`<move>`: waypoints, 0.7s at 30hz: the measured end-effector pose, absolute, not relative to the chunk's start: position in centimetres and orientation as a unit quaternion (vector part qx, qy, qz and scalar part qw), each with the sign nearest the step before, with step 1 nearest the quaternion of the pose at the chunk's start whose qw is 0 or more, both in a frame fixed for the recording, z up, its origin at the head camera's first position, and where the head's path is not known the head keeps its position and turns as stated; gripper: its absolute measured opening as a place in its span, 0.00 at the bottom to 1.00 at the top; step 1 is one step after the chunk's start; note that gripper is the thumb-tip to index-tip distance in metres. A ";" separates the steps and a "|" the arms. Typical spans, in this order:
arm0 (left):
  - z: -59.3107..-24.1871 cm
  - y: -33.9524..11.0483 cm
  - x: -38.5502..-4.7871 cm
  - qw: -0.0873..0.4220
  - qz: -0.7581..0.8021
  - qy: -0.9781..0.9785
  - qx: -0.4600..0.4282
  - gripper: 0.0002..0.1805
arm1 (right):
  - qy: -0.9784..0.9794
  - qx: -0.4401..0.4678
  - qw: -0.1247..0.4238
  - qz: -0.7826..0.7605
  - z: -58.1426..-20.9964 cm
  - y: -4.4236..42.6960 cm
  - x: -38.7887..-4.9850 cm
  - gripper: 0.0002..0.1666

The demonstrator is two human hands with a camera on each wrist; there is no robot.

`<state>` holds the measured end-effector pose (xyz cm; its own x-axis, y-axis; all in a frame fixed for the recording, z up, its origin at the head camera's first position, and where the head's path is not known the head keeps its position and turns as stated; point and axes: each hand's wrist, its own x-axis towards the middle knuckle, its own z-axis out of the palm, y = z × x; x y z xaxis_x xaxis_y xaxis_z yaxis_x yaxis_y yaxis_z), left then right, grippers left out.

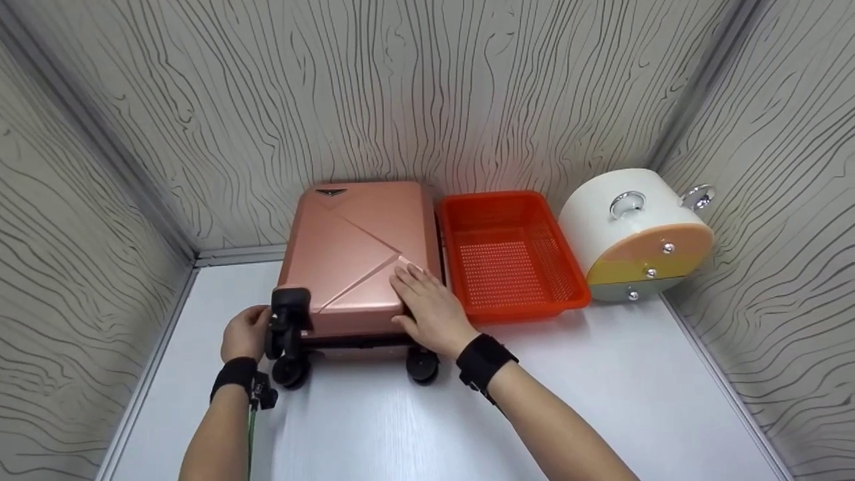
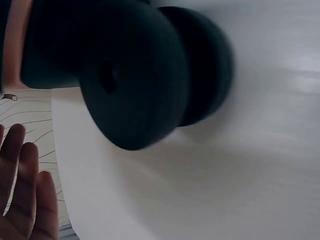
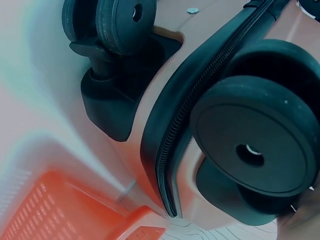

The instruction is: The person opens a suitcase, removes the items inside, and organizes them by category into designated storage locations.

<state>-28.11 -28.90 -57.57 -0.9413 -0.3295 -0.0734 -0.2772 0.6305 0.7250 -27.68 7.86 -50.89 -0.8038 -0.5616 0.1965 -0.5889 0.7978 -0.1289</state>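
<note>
A rose-pink hard-shell suitcase (image 1: 357, 240) lies flat with its black wheels (image 1: 422, 366) toward me. My right hand (image 1: 434, 310) rests on the near right part of its upper shell, fingers extended. Beside the near left corner is my left hand (image 1: 246, 333), partly hidden by the wheel there. The left wrist view shows loosely straight left fingers (image 2: 25, 185) with nothing between them; whether they touch the case I cannot tell. A black zipper (image 3: 185, 105) runs between the wheels in the right wrist view and looks shut along the visible stretch.
An orange-red plastic basket (image 1: 571, 280) with a perforated bottom stands close to the suitcase's right side. Further right is a white rounded drawer box (image 1: 601, 200) with silver knobs and ring-shaped handles. Wood-patterned panels (image 1: 374, 87) enclose the white table (image 1: 361, 427) at the back and sides.
</note>
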 end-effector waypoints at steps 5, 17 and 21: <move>-57.0 -29.8 -28.0 0.011 -0.397 -0.902 0.168 0.24 | -0.942 0.312 0.076 0.099 -51.1 7.3 -27.3 0.43; -56.5 -29.0 -27.5 -0.012 -0.459 -0.877 0.144 0.26 | -0.939 0.318 0.076 0.102 -50.7 8.4 -27.8 0.42; -56.6 -28.6 -27.2 -0.026 -0.484 -0.863 0.138 0.26 | -0.940 0.315 0.076 0.103 -50.9 9.1 -28.2 0.43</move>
